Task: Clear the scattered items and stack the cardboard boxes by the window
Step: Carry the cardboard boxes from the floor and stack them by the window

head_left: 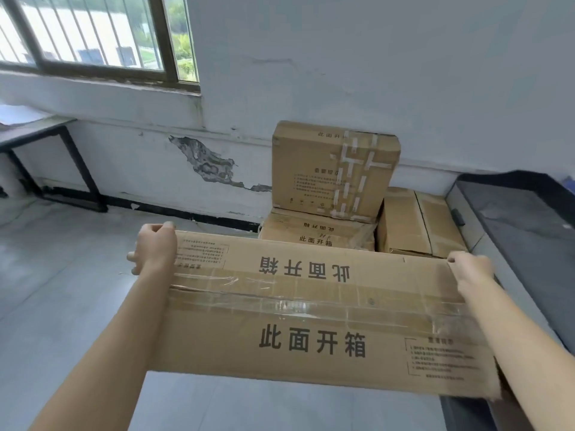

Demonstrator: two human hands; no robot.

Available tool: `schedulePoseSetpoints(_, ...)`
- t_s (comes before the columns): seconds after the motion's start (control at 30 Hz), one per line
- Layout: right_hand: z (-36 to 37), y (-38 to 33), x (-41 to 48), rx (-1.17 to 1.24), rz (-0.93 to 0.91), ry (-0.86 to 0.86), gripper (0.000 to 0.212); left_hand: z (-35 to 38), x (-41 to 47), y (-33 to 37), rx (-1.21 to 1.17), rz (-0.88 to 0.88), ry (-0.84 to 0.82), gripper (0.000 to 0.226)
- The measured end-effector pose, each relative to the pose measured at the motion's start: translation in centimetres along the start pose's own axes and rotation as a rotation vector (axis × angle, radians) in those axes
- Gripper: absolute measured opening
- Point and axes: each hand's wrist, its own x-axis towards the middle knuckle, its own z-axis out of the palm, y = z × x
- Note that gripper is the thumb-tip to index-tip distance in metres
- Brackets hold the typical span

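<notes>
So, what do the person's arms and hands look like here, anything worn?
Both forearms are bare right to the frame's lower edge, so no sleeve shows. The left hand and right hand wear no gloves, and neither wrist carries a watch or band.

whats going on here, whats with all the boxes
A person is carrying a large cardboard box, with the left hand gripping its far left corner and the right hand its far right corner. It is held off the floor, facing a pile against the wall: an upright box stands on a low box, with a third box beside them on the right. The window is up to the left. The carried box is not yet on the pile.
</notes>
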Motion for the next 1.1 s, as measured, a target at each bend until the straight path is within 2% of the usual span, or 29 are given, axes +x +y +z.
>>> schedulePoseSetpoints(0.1, 3.6, -1.6, 2.6, 0.044, 0.018, -0.028, 0.037, 2.1, 2.4, 1.1, -0.047, -0.002, 0.061, 0.027)
schedulePoseSetpoints(0.3, 10.7, -6.2, 7.2, 0.141, 0.059, -0.103, 0.033, 6.8, 9.9, 4.4, -0.154, 0.049, 0.075, 0.034)
schedulePoseSetpoints(0.4, 14.4, -9.5, 10.1, 0.150, 0.047, -0.132, 0.010, 9.6, 14.6, 6.4, -0.194, 0.051, 0.061, 0.035)
schedulePoseSetpoints(0.47, 16.9, -12.0, 11.8, 0.165, 0.017, -0.099, 0.004, 11.9, 17.9, 8.0, -0.222, 0.092, 0.028, 0.035)
schedulePoseSetpoints(0.63, 21.3, -16.5, 16.0, 0.248, -0.019, -0.043, 0.021, 17.4, 24.7, 11.7, -0.295, 0.111, -0.072, 0.032)
schedulePoseSetpoints(0.8, 23.0, -15.4, 20.1, 0.264, 0.051, 0.082, 0.028, 23.7, 29.0, 13.9, -0.398, 0.121, -0.170, 0.021)
schedulePoseSetpoints(0.9, 24.3, -15.3, 23.3, 0.278, 0.053, 0.145, 0.051, 27.5, 30.7, 15.5, -0.507, 0.118, -0.192, 0.021)
schedulePoseSetpoints(1.1, 28.2, -18.9, 30.5, 0.291, 0.035, 0.110, 0.044, 35.5, 35.1, 20.4, -0.516, 0.110, -0.241, 0.019)
